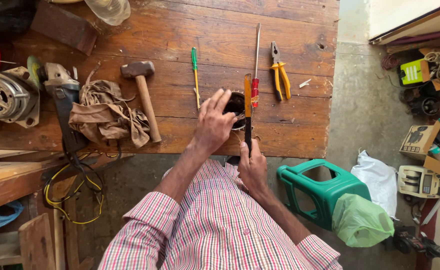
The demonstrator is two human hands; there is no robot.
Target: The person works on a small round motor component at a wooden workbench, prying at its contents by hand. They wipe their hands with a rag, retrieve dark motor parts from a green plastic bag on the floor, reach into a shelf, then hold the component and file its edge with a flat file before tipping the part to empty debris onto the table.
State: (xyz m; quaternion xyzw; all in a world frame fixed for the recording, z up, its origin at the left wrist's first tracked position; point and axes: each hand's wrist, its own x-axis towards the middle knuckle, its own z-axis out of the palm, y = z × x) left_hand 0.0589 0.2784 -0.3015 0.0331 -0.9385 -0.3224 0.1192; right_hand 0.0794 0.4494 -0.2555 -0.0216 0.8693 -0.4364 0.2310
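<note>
Here, at the near edge of a worn wooden workbench (290, 30), the left hand (212, 125) is resting with fingers spread over a small dark round part (237, 106), steadying it. The right hand (252, 167) is gripping the dark handle of a long flat tool with an orange-tinted blade (248, 95), its long axis running straight away from the body, just right of the part. The left hand is lying nearer. What sits inside the part is hidden under the fingers.
</note>
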